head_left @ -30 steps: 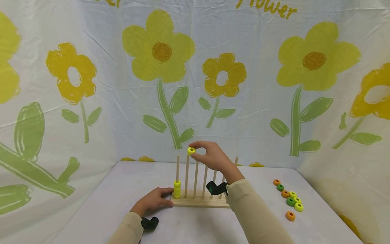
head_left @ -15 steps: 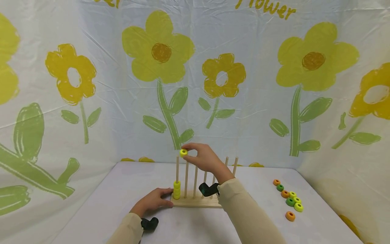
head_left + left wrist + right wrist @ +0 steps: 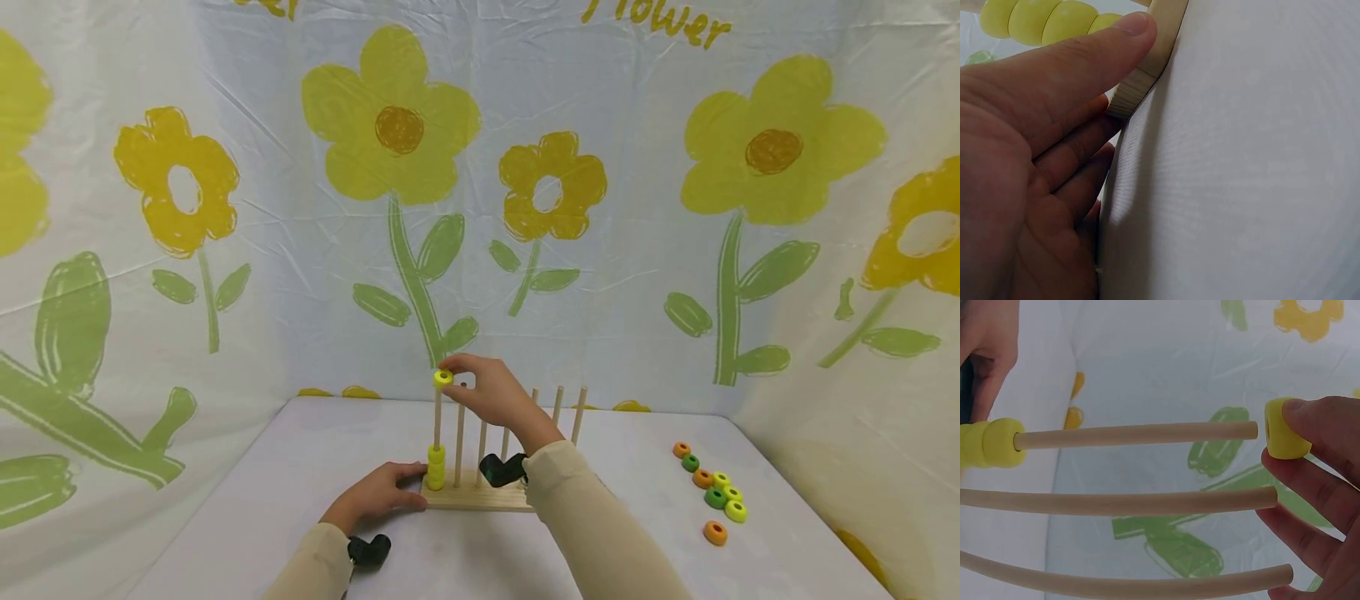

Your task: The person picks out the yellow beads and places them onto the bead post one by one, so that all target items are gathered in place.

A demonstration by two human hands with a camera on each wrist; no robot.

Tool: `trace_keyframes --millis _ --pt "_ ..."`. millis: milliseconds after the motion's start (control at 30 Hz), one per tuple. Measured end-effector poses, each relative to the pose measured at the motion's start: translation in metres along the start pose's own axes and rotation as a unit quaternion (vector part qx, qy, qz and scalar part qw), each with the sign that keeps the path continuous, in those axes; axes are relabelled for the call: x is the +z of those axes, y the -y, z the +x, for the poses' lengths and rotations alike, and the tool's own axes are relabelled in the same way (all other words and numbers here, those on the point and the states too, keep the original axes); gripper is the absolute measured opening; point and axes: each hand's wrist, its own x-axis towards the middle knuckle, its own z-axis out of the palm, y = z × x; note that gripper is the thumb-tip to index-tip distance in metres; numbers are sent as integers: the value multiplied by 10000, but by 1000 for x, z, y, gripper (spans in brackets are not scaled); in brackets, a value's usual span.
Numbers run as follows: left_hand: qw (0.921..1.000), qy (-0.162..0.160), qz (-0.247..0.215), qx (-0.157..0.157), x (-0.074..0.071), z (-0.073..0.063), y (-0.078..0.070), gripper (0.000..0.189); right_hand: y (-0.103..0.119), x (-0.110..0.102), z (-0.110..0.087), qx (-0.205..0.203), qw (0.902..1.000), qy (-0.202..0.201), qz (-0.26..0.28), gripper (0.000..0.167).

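Note:
My right hand (image 3: 491, 393) pinches a yellow bead (image 3: 441, 384) between thumb and fingers. In the right wrist view the bead (image 3: 1286, 434) sits just off the tip of the leftmost peg (image 3: 1147, 434), its hole facing the peg, a small gap between them. Several yellow beads (image 3: 436, 468) are stacked low on that peg. The peg belongs to a wooden stand (image 3: 480, 498) with a row of upright pegs. My left hand (image 3: 378, 492) grips the stand's left end; in the left wrist view the thumb (image 3: 1085, 59) lies on the base (image 3: 1166, 34), fingertips against its end.
Loose orange (image 3: 715, 533), green (image 3: 716, 498) and yellow beads (image 3: 736, 511) lie on the white table (image 3: 255, 500) at the right. A flower-print cloth (image 3: 600, 333) hangs behind and at both sides. The stand's other pegs (image 3: 460, 433) stand close beside the leftmost one.
My right hand has moved left with the yellow bead, from over the second peg to the top of the leftmost peg. My left hand has stayed on the stand.

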Motion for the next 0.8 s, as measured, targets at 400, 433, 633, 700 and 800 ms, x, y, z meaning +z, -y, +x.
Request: trace_keyframes --millis 400,433,633,700,800 --pt "9999 31 -16 114 0 2 3 71 2 5 5 97 9998 68 -169 35" --pt "9999 34 -14 115 0 2 3 71 2 5 5 110 9998 71 -172 35" --pt "9999 46 -34 160 0 1 2 71 1 7 6 122 9998 118 -130 34" --pt "9998 42 -33 178 0 0 2 71 0 8 6 138 9998 141 -105 34" --pt "9998 38 -38 171 0 0 1 71 0 9 6 190 9996 167 -130 35"
